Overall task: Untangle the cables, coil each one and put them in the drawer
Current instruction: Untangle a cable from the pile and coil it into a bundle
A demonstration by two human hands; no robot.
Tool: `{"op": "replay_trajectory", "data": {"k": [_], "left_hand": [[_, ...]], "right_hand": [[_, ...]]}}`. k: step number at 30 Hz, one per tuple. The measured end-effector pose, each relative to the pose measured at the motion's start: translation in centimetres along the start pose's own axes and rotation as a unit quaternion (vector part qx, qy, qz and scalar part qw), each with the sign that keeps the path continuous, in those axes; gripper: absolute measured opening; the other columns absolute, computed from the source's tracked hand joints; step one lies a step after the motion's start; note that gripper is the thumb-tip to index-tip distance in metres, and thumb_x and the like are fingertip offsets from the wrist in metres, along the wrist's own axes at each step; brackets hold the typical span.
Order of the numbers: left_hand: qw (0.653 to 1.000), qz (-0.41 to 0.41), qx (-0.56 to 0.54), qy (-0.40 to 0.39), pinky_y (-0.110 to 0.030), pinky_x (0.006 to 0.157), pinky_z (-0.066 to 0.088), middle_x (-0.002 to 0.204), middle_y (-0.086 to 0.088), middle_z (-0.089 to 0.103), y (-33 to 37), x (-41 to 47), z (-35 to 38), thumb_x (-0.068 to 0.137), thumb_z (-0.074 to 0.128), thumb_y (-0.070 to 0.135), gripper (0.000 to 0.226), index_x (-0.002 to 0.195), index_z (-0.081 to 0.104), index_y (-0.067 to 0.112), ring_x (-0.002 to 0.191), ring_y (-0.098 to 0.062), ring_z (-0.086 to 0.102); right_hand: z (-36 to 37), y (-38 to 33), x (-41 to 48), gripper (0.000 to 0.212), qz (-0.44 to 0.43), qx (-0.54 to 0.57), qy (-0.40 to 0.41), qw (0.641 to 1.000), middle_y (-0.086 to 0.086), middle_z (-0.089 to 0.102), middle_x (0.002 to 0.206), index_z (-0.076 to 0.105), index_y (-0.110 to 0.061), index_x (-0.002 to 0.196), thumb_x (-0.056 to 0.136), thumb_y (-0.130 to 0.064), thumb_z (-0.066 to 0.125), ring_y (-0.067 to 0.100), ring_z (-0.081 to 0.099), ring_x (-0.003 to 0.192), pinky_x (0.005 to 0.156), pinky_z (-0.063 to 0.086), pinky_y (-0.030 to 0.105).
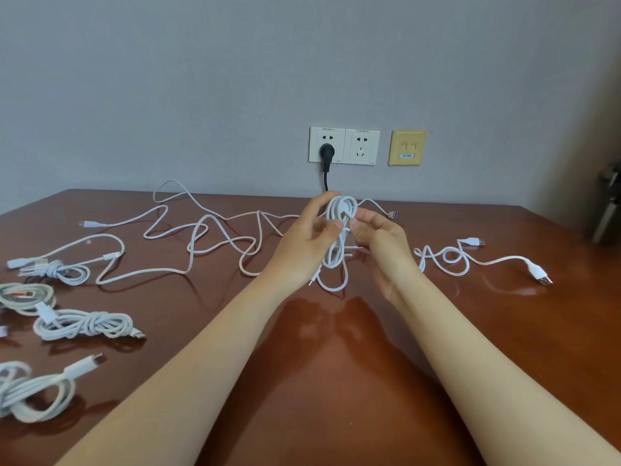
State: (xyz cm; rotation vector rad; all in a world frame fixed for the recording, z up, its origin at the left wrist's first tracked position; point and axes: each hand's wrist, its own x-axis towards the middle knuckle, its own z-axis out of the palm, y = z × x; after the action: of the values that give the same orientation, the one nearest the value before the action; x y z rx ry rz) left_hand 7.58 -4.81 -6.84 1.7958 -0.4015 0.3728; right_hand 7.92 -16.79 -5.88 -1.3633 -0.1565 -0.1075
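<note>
Above the middle of the brown table I hold a half-wound white cable coil. My left hand grips its loops from the left, and my right hand pinches them from the right. A loose loop of it hangs down to the table. Behind my hands a long tangled white cable sprawls across the back of the table. A short white USB cable lies loose to the right. Several coiled white cables lie at the left edge. No drawer is in view.
A black plug sits in the white wall socket behind the table, with a second socket and a yellow data plate beside it. A dark metal object stands at the far right.
</note>
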Motion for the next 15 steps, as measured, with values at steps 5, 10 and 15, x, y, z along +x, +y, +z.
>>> {"op": "replay_trajectory", "data": {"k": [5,10,15], "left_hand": [[0.996,-0.03,-0.061,0.052,-0.019,0.064,0.047,0.08,0.004,0.064,-0.4,0.5,-1.2,0.092,0.056,0.018,0.023,0.114,0.057,0.025,0.058,0.003,0.059],[0.974,-0.073,-0.207,0.056,-0.022,0.071,0.057,0.088,-0.008,0.065,-0.1,0.3,-1.1,0.093,0.05,0.0,0.024,0.103,0.056,0.02,0.074,-0.014,0.066],[0.943,-0.107,-0.3,0.091,-0.021,0.068,0.056,0.094,-0.008,0.064,0.2,0.4,-1.8,0.092,0.042,-0.012,0.033,0.093,0.048,0.02,0.079,-0.015,0.064]], "right_hand": [[0.5,0.1,-0.1,0.01,0.004,0.006,-0.004,1.0,0.007,0.065,0.079,0.062,-0.013,0.091,0.088,-0.004,0.058,0.018,0.059,0.069,0.067,0.046,0.027],[0.8,0.6,-0.2,0.012,0.002,0.011,-0.003,1.0,0.005,0.066,0.083,0.062,-0.014,0.097,0.087,-0.008,0.06,0.016,0.06,0.073,0.073,0.047,0.026],[1.4,1.5,-0.6,0.019,0.005,-0.055,-0.036,0.998,0.0,0.061,0.084,0.06,-0.019,0.101,0.086,-0.007,0.058,0.003,0.056,0.065,0.06,0.04,0.013]]}}
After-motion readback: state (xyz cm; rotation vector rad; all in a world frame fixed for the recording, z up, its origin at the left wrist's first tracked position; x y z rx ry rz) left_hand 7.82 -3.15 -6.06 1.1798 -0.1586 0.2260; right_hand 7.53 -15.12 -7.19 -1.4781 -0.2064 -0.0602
